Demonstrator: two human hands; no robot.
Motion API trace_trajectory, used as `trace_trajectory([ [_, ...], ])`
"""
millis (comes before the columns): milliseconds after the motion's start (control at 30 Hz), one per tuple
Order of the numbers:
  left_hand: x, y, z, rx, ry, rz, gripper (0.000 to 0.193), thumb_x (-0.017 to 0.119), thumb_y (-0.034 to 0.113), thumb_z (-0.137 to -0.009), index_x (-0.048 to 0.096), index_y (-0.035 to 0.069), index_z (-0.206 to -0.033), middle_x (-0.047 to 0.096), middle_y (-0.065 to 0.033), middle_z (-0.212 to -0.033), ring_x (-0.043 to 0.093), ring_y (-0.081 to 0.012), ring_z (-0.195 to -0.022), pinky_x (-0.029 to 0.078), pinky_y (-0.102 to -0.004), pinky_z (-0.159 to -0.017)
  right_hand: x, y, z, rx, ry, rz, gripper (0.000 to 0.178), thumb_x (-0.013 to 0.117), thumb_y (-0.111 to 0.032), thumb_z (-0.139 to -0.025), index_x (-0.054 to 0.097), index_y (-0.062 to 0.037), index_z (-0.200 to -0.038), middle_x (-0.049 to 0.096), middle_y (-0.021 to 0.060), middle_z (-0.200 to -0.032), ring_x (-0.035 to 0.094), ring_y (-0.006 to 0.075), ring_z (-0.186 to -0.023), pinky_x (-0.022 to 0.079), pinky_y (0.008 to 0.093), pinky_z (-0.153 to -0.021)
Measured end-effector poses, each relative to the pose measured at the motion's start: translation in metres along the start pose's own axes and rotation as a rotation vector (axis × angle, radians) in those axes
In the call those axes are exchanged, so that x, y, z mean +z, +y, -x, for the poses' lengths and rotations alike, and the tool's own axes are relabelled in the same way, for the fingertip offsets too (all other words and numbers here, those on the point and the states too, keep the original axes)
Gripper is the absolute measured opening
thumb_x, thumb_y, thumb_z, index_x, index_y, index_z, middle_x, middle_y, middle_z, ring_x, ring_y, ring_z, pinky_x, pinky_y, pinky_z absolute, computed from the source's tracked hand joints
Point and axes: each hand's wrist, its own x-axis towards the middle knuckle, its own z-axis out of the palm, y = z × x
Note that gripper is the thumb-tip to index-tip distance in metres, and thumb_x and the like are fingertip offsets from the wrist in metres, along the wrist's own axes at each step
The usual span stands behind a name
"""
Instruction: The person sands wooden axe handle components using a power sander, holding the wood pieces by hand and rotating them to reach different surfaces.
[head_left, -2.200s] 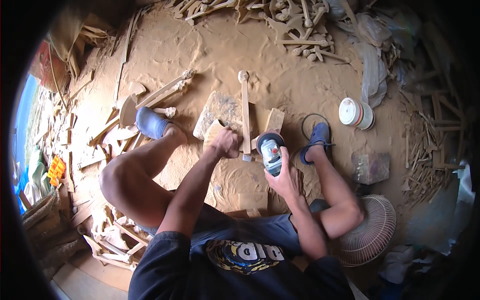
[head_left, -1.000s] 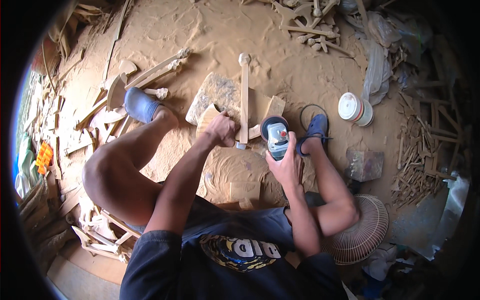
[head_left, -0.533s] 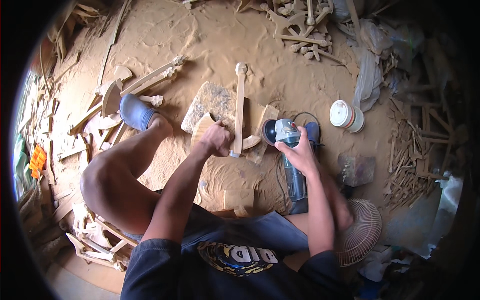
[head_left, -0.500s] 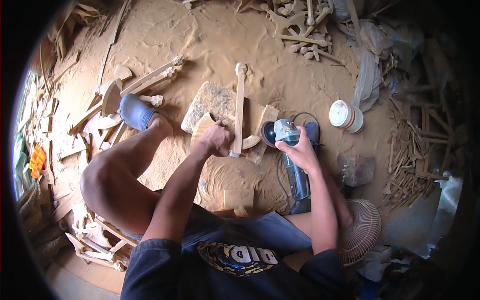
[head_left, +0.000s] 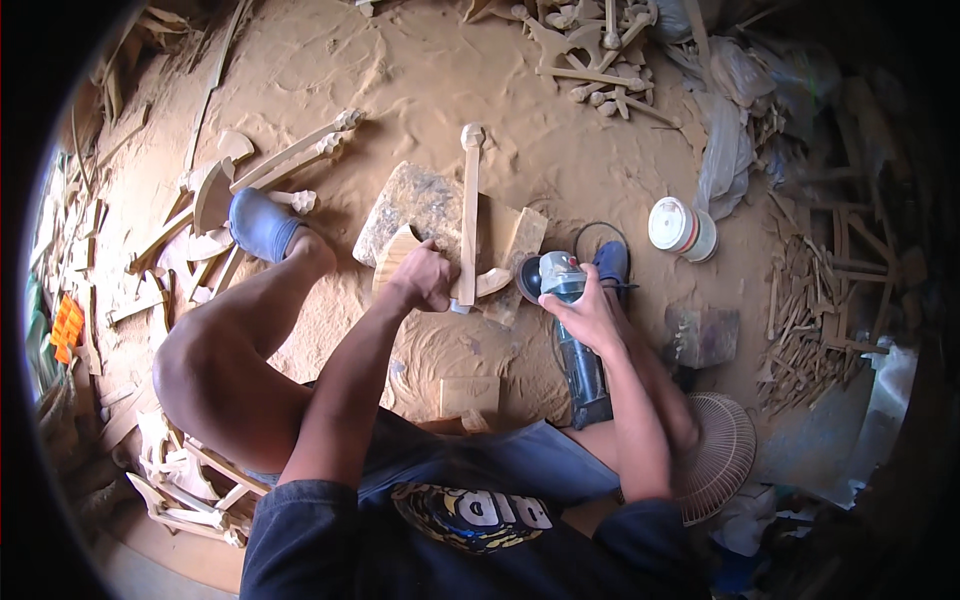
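While the left hand (head_left: pixel 428 279) is closed around a striped wooden piece (head_left: pixel 396 256), the right hand (head_left: pixel 588 312) is wrapped about the head of an angle grinder (head_left: pixel 561 277), its body directed back toward the person. The dark disc (head_left: pixel 527 281) lies just beside the tip of a curved wooden arm (head_left: pixel 493 281); contact between them cannot be determined. Between the two hands, a straight wooden post (head_left: pixel 470 215) extends away from the person, its knobbed end farthest. The striped piece overlaps the near edge of a mottled slab (head_left: pixel 413 205), with a pale wooden block (head_left: pixel 524 236) right of the post. Farther right stand a white-lidded tub (head_left: pixel 678 228) and a grey block (head_left: pixel 702 336); brown dust covers the floor (head_left: pixel 400 90).
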Motion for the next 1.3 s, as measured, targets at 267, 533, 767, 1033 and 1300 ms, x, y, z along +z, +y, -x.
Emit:
trace_trajectory([
  [267,0.0,0.027,-0.016,-0.149,0.145,0.084,0.024,0.071,0.035,-0.064,0.066,0.012,-0.069,0.068,-0.0141,-0.066,0.068,-0.0349,-0.069,0.045,-0.0427,-0.093,-0.041,0.01,0.026,-0.046,0.325,-0.247,0.095,0.09,-0.03,-0.08,0.037,0.0086,-0.148,0.058,0.0227,-0.134,0.063,0.0262,-0.113,0.052,0.0384,-0.098],
  [533,-0.031,0.084,-0.064,-0.117,0.111,0.053,0.053,0.068,0.01,-0.073,0.062,0.002,-0.125,0.063,-0.0211,-0.133,0.055,-0.0358,-0.132,0.041,-0.0475,-0.113,-0.097,0.035,0.041,-0.056,0.587,-0.479,0.096,0.088,-0.028,-0.081,0.031,0.0079,-0.15,0.063,0.0251,-0.125,0.066,0.031,-0.112,0.051,0.0424,-0.101],
  [767,-0.014,-0.03,-0.086,0.416,0.181,-0.414,0.04,0.075,0.02,-0.082,0.065,0.014,-0.12,0.067,-0.0129,-0.123,0.061,-0.0332,-0.121,0.047,-0.0476,-0.105,-0.114,0.016,0.058,-0.138,0.636,-0.556,0.088,0.085,-0.023,-0.083,0.033,0.0058,-0.148,0.063,0.0249,-0.124,0.066,0.0311,-0.113,0.051,0.0419,-0.1],
  [1033,-0.088,0.044,-0.078,0.177,0.001,-0.059,0.022,0.067,0.028,-0.095,0.058,0.011,-0.107,0.07,-0.022,-0.08,0.07,-0.0429,-0.07,0.052,-0.0562,-0.059,-0.123,0.047,0.064,-0.094,0.716,-0.547,0.087,0.083,-0.022,-0.084,0.032,0.0056,-0.149,0.063,0.0243,-0.124,0.065,0.0322,-0.115,0.051,0.0422,-0.102],
  [1300,-0.008,0.054,0.021,-0.39,0.407,0.614,0.032,0.069,0.021,-0.096,0.052,-0.002,-0.111,0.056,-0.0121,-0.06,0.056,-0.0234,-0.052,0.045,-0.0427,-0.051,-0.087,0.038,0.046,-0.181,0.655,-0.444,0.091,0.085,-0.025,-0.083,0.03,0.0053,-0.149,0.064,0.0277,-0.124,0.067,0.0366,-0.114,0.052,0.0448,-0.099],
])
